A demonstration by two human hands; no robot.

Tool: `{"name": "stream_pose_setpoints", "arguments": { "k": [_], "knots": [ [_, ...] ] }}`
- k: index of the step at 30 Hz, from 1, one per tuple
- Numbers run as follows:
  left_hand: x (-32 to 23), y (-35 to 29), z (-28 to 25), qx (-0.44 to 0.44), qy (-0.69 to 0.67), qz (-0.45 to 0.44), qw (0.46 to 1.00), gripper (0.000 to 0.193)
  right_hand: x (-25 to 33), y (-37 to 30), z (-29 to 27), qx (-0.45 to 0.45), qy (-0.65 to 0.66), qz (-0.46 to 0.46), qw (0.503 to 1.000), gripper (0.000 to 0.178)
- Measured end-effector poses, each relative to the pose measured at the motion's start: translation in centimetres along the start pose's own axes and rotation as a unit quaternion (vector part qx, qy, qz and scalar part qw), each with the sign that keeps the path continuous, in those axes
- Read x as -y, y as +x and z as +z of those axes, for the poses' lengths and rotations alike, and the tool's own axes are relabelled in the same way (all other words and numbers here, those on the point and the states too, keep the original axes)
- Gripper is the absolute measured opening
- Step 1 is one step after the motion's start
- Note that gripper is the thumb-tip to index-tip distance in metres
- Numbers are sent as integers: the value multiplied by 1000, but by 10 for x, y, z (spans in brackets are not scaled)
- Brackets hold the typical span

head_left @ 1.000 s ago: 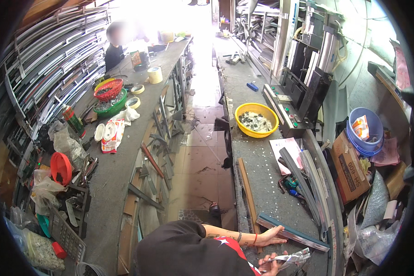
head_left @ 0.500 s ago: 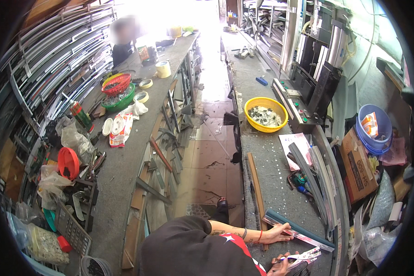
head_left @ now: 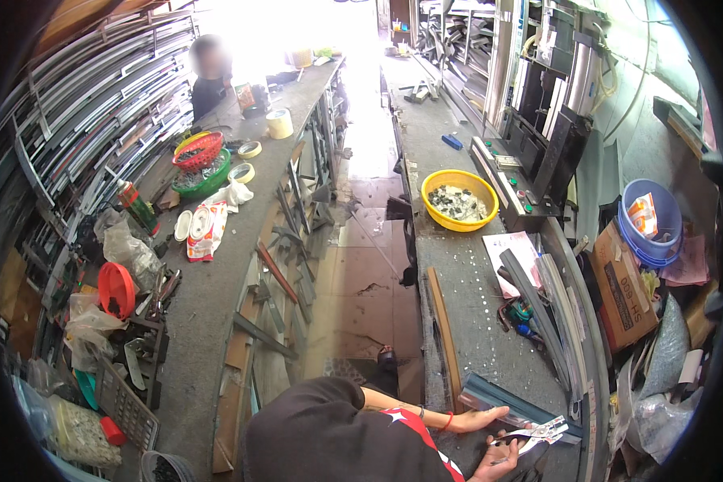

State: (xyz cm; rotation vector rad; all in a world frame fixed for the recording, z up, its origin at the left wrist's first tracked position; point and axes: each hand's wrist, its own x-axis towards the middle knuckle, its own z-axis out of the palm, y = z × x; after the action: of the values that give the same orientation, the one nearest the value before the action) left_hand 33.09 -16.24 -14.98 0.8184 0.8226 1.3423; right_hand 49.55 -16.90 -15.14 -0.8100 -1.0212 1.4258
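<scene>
Silver tool [head_left: 548, 430] shifted across strip [head_left: 494, 394], right grip [head_left: 492, 464] wrapped around it

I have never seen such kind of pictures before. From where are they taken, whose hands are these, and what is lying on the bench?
No robot is at work here. A person wears the camera on the head, looking down, and its wide lens bends straight edges. Their bare right hand holds a silver hand tool, like pliers or cutters. The bare left hand is at a dark strip; whether it grips it is hard to see. On the same bench are also a yellow bowl of small pieces, a brown strip and a paper sheet.
</scene>
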Motion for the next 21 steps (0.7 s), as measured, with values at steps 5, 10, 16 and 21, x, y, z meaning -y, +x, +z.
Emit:
{"name": "stream_pose_setpoints", "arguments": {
  "k": [5,10,16,21],
  "knots": [
    [-3,-1,5,16,23,-39,999,53,11,12,-3,-55,300,184,934,35],
    [11,5,0,-17,-26,-83,996,54,30,14,21,22,189,146,971,62],
    [-8,-9,-3,-30,30,-75,996,47,55,-3,53,-38,99,208,972,59],
    [-38,-19,10,-16,-41,-120,992,47,66,2,60,115,-16,137,984,65]
  ]
}}
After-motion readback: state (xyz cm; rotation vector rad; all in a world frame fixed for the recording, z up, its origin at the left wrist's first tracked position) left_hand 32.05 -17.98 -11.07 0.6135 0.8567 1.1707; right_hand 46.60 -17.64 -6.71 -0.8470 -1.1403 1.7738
